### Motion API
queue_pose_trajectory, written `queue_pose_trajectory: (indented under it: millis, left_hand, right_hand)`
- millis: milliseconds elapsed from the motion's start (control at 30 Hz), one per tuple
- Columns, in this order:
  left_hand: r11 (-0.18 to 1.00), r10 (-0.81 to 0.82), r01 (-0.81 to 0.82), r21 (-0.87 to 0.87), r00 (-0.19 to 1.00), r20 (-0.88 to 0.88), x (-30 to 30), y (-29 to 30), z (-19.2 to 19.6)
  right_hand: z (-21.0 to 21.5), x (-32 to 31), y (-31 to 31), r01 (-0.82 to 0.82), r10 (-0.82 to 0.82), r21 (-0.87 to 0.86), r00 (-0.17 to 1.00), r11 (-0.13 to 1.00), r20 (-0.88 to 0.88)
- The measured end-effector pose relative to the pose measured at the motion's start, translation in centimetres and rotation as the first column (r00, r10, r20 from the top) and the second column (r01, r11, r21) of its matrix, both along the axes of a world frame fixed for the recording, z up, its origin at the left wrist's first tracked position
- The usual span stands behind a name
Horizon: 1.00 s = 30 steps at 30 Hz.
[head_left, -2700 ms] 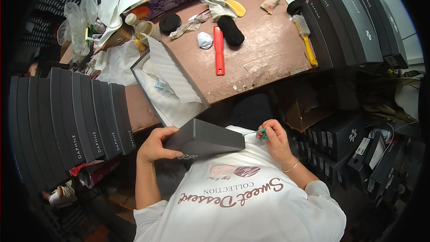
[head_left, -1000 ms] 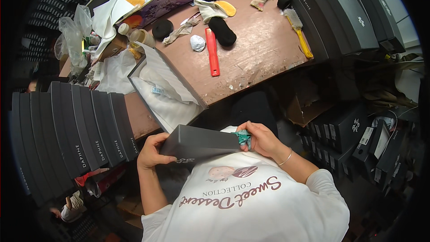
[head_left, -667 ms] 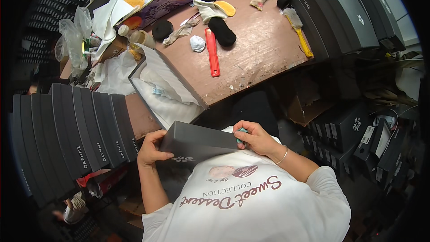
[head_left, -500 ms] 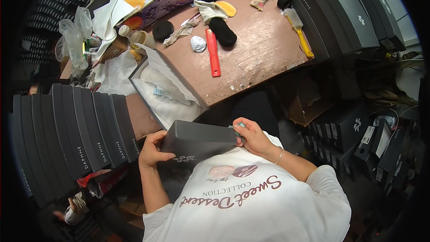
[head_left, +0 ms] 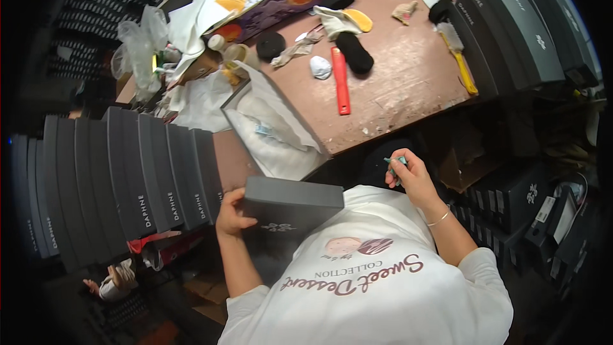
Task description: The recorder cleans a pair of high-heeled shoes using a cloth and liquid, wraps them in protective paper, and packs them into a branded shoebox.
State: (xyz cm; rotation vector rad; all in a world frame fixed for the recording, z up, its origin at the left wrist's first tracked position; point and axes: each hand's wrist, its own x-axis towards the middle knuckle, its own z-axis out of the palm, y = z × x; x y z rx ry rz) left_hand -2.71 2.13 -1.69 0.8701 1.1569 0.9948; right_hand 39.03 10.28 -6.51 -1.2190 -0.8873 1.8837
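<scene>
A dark grey shoebox [head_left: 294, 195] with a flower-like mark on one face rests tilted against my front. My left hand [head_left: 235, 217] grips its left end, thumb on the marked face. I cannot tell whether it is a whole box or only a lid. Right of the box and apart from it, my right hand [head_left: 408, 176] is raised, fingers closed on a small light-blue slip [head_left: 397, 161]. Just beyond the box, at the table's near edge, an open shoebox [head_left: 271, 129] holds white tissue paper and a small light-blue packet [head_left: 263, 130].
Shoeboxes stand in a row [head_left: 143, 185] at left and a stack [head_left: 511, 32] at far right. On the table [head_left: 396, 96] lie a red shoehorn-like strip [head_left: 340, 83], a black pad [head_left: 354, 54], a yellow-handled brush [head_left: 461, 57] and cloths. Another person's hand [head_left: 112, 278] shows at lower left.
My right hand has moved away from the shoebox's right end, up and to the right, with the light-blue slip. The left hand keeps its grip. The whole view has shifted a little.
</scene>
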Motion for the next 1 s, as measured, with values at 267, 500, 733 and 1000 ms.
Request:
queue_pose_trajectory:
  millis: [267,500,733,1000]
  left_hand:
    - [1.000,0.012,-0.014,0.015,0.992,0.129,0.5,1.3,-0.2]
    - [1.000,0.002,-0.002,0.001,0.991,0.132,0.5,2.1,-0.6]
    - [1.000,0.001,-0.002,0.001,0.990,0.144,0.5,2.5,-0.9]
    - [1.000,0.022,-0.022,0.001,0.989,0.144,1.0,2.5,-1.1]
  right_hand:
    - [4.7,-5.3,0.4,-0.414,0.346,0.464,0.910,0.783,0.228]
    - [5.0,-5.6,0.7,-0.456,0.386,0.533,0.890,0.713,0.244]
    - [4.8,-6.5,0.1,-0.451,0.366,0.538,0.892,0.712,0.264]
    - [2.4,-7.8,-1.1,-0.309,0.301,0.242,0.951,0.920,0.072]
